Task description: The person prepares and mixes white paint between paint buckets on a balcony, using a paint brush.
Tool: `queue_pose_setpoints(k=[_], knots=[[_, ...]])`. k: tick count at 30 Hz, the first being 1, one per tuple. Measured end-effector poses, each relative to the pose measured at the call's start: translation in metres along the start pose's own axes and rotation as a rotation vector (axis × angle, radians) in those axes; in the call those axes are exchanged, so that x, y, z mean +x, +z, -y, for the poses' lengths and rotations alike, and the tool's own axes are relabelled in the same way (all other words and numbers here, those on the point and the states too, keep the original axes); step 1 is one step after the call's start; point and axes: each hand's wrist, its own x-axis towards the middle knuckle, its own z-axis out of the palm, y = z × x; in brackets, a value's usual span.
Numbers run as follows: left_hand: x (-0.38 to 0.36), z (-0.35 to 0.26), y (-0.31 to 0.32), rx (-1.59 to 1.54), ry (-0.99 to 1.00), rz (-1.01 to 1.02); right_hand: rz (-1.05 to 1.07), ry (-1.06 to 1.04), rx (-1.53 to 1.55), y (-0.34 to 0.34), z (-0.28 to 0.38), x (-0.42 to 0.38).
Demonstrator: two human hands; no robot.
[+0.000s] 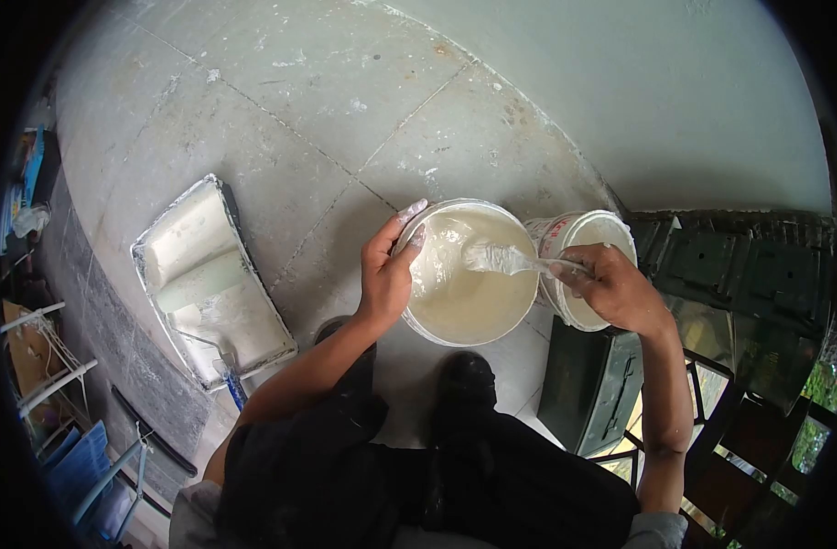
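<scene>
My left hand (388,279) is wrapped over the left rim of a white bucket (437,331), with white smears on the fingertips. Pale, cream-coloured liquid lies inside the bucket. In my right hand (615,288) is a paintbrush (502,259), its head thickly coated in white and held over the liquid. Fingers are closed round the brush handle. Right beside this bucket, under my right hand, stands a second white bucket (551,240) with red lettering and a paint-smeared inside.
A paint tray (284,355) holds a roller (201,282) with a blue handle at left. Dark green cases (588,389) stand at right beside a railing. The pale wall (675,101) curves behind. Metal frames and blue items (81,462) line the left edge. White spots mark the tiled floor (281,101).
</scene>
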Motion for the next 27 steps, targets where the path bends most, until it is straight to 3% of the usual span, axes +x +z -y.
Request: queue_pose_setpoints(k=[14,17,20,23,26,27], knots=[[0.000,0.003,-0.002,0.023,-0.002,0.024,-0.022,-0.032,-0.011,-0.002,0.002,-0.007],[0.000,0.003,-0.002,0.018,-0.002,0.020,-0.028,-0.298,-0.241,0.015,-0.030,-0.007],[-0.001,0.003,-0.002,-0.006,-0.020,0.016,0.026,-0.700,-0.533,0.047,-0.037,0.007],[0.000,0.001,0.001,-0.002,-0.011,-0.010,0.055,-0.647,-0.665,0.066,-0.018,0.016],[0.000,0.000,0.001,-0.007,-0.001,-0.002,0.092,-0.346,-0.477,0.085,0.000,0.031],[-0.001,-0.001,0.001,-0.001,-0.001,-0.005,0.077,-0.394,-0.467,0.093,0.001,0.035]])
